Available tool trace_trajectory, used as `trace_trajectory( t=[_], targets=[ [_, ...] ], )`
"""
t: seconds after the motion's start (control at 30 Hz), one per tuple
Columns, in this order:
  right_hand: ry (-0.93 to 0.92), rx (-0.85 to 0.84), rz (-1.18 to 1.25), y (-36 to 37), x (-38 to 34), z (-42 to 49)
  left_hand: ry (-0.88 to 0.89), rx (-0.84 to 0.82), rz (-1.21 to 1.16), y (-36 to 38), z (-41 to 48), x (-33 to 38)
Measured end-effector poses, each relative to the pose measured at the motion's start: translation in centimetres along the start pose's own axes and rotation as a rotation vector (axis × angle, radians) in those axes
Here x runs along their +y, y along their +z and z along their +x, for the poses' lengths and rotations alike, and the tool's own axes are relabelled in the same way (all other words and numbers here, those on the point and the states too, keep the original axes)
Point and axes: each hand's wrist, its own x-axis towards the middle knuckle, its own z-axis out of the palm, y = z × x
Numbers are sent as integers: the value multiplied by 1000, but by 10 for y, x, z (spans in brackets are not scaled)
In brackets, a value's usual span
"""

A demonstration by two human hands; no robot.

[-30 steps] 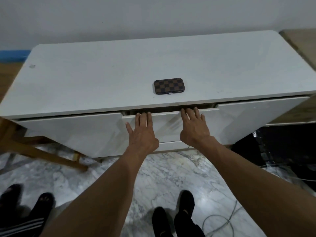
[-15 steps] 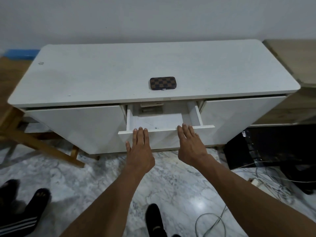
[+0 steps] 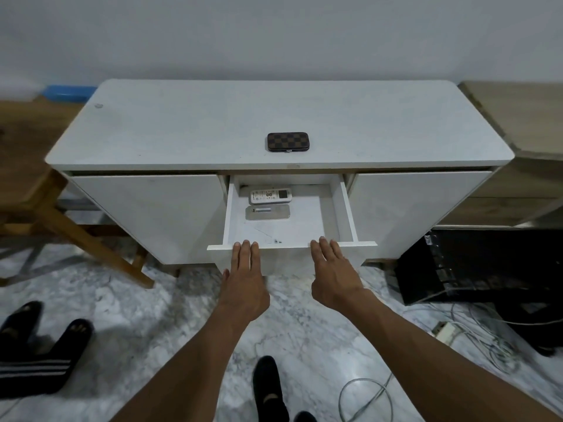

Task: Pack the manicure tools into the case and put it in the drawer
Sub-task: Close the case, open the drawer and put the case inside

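The drawer (image 3: 291, 236) in the middle of the white cabinet (image 3: 189, 132) stands much farther out than half a second ago, and a full second ago it was barely cracked open. With the extra travel its inside has come into sight: a white remote control (image 3: 270, 196) lies toward the back left of the drawer, and just in front of it lies a flat grey device (image 3: 267, 213); a few small bits sit near the drawer's front edge, too small to tell apart. The left hand (image 3: 245, 284) and the right hand (image 3: 333, 277) have kept their places at the drawer's front panel, one toward each end, both flat with fingers stretched and fingertips on the top edge of the front; neither is curled around anything.

The checked brown case (image 3: 286, 141) has not moved. It lies closed on the cabinet top, near the front edge and straight behind the drawer, apart from both hands.

The cabinet backs onto a plain pale wall. Left of the cabinet stands a wooden frame (image 3: 61, 220) with slanted legs, and right of it a low wood-toned unit (image 3: 518, 123). In front of the cabinet the floor is grey-veined marble (image 3: 158, 303). Loose cables (image 3: 475, 330) trail over it to the right beside a black box (image 3: 475, 263), and dark slippers (image 3: 39, 345) lie to the left.
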Motion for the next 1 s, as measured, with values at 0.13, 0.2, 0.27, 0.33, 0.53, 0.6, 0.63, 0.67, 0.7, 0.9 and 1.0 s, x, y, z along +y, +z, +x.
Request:
trace_trajectory(
  t=[0.13,0.2,0.27,0.33,0.53,0.6,0.63,0.67,0.7,0.9,1.0],
  targets=[
    [-2,-8,8,1,1,-7,-12,-2,-16,3,-6,1],
    [-2,-11,19,-1,2,-9,-17,-10,-32,1,-6,2],
    [-7,-30,21,-5,2,-9,-13,-30,-30,-2,-5,2],
    [-14,-46,16,-6,2,-8,-15,-48,-22,-3,-5,1],
    [-5,-50,6,-3,0,-6,-18,-90,-11,-7,-5,2],
    [0,-15,8,-10,-3,-3,-22,-106,22,-13,-5,2],
    [1,6,6,-15,-4,-1,-25,-97,44,-17,-5,3],
    [5,13,-8,-23,-7,1,-25,-69,73,-22,-4,4],
    [5,3,-33,-33,-9,4,-18,-22,117,-27,-2,5],
    [83,19,-100,-84,-22,49,57,124,232,-70,49,5],
    [77,155,-47,-111,-32,83,117,294,89,-95,92,-8]
  ],
)
